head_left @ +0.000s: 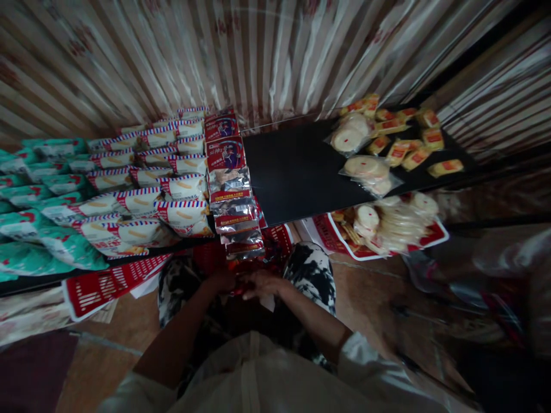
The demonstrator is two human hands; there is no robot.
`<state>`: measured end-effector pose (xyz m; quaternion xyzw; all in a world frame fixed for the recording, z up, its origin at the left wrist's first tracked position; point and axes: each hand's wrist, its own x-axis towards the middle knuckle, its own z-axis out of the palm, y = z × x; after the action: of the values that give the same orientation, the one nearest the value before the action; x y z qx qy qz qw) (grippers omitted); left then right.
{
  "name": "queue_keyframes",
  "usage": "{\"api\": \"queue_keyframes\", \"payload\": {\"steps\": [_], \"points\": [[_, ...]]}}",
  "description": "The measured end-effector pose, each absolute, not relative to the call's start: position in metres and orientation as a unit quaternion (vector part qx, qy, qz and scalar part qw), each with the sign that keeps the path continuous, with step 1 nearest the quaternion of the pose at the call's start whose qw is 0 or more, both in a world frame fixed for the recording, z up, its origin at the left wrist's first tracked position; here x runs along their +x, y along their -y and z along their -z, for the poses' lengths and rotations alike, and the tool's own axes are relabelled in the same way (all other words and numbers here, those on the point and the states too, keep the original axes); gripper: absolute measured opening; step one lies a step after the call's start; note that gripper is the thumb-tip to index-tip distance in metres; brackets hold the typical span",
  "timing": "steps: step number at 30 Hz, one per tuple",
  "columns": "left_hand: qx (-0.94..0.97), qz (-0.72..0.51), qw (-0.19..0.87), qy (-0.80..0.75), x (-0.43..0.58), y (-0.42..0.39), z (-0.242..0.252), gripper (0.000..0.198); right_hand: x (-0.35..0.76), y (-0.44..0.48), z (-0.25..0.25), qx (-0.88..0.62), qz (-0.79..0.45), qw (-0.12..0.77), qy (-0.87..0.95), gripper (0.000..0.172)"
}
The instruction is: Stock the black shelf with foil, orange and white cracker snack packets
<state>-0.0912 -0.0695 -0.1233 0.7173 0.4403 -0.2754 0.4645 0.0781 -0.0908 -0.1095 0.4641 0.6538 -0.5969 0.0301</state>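
Note:
Both my hands meet low in front of me, just under the edge of a black shelf (297, 166). My left hand (221, 282) and my right hand (262, 285) are closed around red snack packets (241, 287) taken from a red basket (210, 255) between my knees. Directly above them, a column of red and silver snack packets (230, 189) lies on the shelf, running from the back to the front edge. The light is dim and my fingers are partly blurred.
Left of the column lie rows of white packets with red-blue striped edges (146, 189) and teal packets (38, 218). At the right are round white cakes in clear bags (361, 166), small yellow-red packets (408, 143), and a red-white box (387, 229) of more cakes. Striped curtain behind.

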Motion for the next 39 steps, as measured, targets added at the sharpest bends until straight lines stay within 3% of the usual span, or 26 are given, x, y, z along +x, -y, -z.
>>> {"api": "queue_keyframes", "payload": {"steps": [4,10,13,18,22,27,39], "points": [[0.739,0.280,0.428,-0.439,-0.084,0.073,0.094,0.023,0.077,0.096,0.101,0.441,0.497,0.108,-0.740,0.031],[0.765,0.193,0.389,-0.476,-0.086,0.079,0.037,0.035,0.078,0.107,0.069,0.490,0.411,0.080,-0.764,0.023],[0.772,0.019,0.378,-0.510,-0.102,0.084,0.003,0.036,0.093,0.111,0.041,0.492,0.430,-0.008,-0.757,0.021],[0.658,-0.319,0.353,-0.584,-0.134,0.104,-0.038,0.033,0.121,0.119,-0.011,0.445,0.619,-0.196,-0.617,0.026],[0.461,-0.505,0.438,-0.583,-0.139,0.122,-0.045,0.039,0.121,0.124,-0.037,0.434,0.694,-0.332,-0.469,0.032],[0.349,-0.454,0.611,-0.547,-0.109,0.143,-0.037,0.054,0.097,0.129,-0.050,0.422,0.726,-0.466,-0.280,0.033],[0.342,-0.468,0.664,-0.472,-0.058,0.146,-0.044,0.054,0.085,0.139,-0.053,0.417,0.699,-0.529,-0.239,0.029]]}}
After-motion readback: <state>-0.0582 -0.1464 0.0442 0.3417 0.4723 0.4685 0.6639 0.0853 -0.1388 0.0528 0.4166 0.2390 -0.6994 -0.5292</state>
